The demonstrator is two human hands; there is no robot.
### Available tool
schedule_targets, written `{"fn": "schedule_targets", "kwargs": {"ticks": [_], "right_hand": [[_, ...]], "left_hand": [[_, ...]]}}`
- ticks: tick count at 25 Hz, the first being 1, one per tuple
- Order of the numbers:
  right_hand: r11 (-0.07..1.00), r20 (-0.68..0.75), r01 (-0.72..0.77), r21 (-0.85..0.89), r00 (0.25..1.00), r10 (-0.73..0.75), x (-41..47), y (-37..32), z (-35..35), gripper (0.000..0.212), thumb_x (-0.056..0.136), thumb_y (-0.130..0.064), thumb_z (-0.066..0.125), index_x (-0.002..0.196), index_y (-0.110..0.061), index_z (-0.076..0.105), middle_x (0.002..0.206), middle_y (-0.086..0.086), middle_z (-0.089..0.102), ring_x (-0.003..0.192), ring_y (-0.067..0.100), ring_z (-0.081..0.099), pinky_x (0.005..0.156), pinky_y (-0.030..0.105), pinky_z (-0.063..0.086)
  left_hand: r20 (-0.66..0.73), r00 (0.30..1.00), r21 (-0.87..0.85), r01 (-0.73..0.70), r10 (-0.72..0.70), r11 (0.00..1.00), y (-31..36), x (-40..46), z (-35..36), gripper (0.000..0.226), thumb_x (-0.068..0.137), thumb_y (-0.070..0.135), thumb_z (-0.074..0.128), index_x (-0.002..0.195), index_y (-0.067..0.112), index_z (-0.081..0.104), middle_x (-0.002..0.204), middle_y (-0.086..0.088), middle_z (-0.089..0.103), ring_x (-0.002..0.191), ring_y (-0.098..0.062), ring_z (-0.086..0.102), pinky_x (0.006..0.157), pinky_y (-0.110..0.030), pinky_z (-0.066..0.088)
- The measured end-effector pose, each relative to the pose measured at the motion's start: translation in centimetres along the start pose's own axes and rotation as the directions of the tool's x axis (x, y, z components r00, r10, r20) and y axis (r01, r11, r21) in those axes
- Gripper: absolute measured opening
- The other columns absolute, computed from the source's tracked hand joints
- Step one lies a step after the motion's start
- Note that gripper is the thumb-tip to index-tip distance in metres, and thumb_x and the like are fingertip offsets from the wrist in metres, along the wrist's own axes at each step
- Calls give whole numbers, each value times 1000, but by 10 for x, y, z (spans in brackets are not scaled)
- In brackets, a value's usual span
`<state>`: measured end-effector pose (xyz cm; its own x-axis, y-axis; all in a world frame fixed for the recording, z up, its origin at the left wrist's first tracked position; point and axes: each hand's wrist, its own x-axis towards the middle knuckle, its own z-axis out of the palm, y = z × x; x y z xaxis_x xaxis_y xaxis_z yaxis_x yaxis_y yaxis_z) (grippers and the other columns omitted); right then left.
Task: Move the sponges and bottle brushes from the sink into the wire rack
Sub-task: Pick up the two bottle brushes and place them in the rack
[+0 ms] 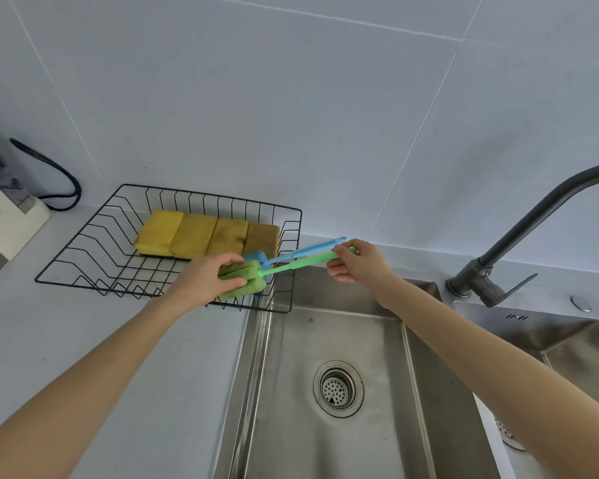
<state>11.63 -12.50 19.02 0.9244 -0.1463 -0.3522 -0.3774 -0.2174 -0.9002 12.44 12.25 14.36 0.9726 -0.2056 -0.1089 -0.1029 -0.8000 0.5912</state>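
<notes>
Now lower green bottle brush (284, 268) level into wire rack (94, 233) beside blue brush (303, 252), near sponges (208, 235): left hand (201, 276) clamped on foam head, right hand (357, 261) pinching handle; release together.

Views: one, a wide-angle camera worn on the person's head.
Position: above the front edge of the grey countertop (125, 340), close over the stainless steel sink basin (339, 340).
Facing: forward and steeply down, toward the pale tiled wall (291, 98) at 12 o'clock.
Nearness: both bare forearms enter from 7 and 5 o'clock and fill the lower frame; the round perforated drain strainer (338, 388) sits just below centre.
Coverage: the black wire rack (94, 250) lies toward 10 o'clock, the dark curved tap (519, 236) toward 3 o'clock.
Distortion: straight tile seams bow and splay outward near the edges.
Shared ground: none, there being no second view.
</notes>
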Motion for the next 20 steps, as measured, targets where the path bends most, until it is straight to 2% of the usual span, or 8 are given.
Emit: {"fn": "schedule_targets", "kwargs": {"ticks": [5, 10, 14, 17, 20], "right_hand": [[985, 6, -13, -170, 1000, 14, 11, 10, 7, 7, 96, -16, 47, 96, -10, 51, 68, 4, 61, 57, 11, 59, 64, 20, 53], [974, 37, -28, -224, 999, 38, 11, 17, 12, 8, 94, -15, 49, 97, -9, 53, 75, 6, 64, 60, 10, 58, 70, 19, 53], [968, 46, -33, -248, 998, 46, 6, 20, 10, 8, 94, -15, 50, 97, -9, 54, 89, 11, 63, 73, 17, 59, 68, 16, 50], [962, 41, -24, -271, 998, 37, 2, 23, 12, 15, 96, -16, 46, 102, -7, 57, 90, 9, 62, 75, 17, 58, 66, 16, 49], [944, 27, -19, -328, 999, 29, 1, 28, 11, 27, 96, -20, 44, 112, -4, 58, 93, 10, 63, 79, 18, 57, 76, 28, 53]], "left_hand": [[89, 995, 63, 46, -52, 997, -4, 10, 9, 37, 79, 26, 68, 113, 16, 59, 120, -6, 64, 112, -22, 58, 93, -34, 44], [114, 989, 174, 70, -91, 982, -5, 16, 19, 33, 78, 25, 68, 106, 15, 55, 116, -7, 63, 103, -25, 58, 86, -40, 46], [158, 981, 192, 78, -110, 978, -4, 20, 21, 37, 77, 22, 68, 110, 15, 53, 121, -7, 59, 107, -26, 55, 89, -39, 45], [209, 968, 178, 99, -136, 979, -6, 22, 17, 41, 78, 21, 68, 116, 15, 52, 126, -6, 58, 112, -26, 54, 95, -39, 45], [303, 945, 106, 97, -126, 990, -9, 23, 8, 40, 84, 26, 62, 121, 16, 53, 127, -5, 56, 118, -22, 50, 98, -34, 40]]}}
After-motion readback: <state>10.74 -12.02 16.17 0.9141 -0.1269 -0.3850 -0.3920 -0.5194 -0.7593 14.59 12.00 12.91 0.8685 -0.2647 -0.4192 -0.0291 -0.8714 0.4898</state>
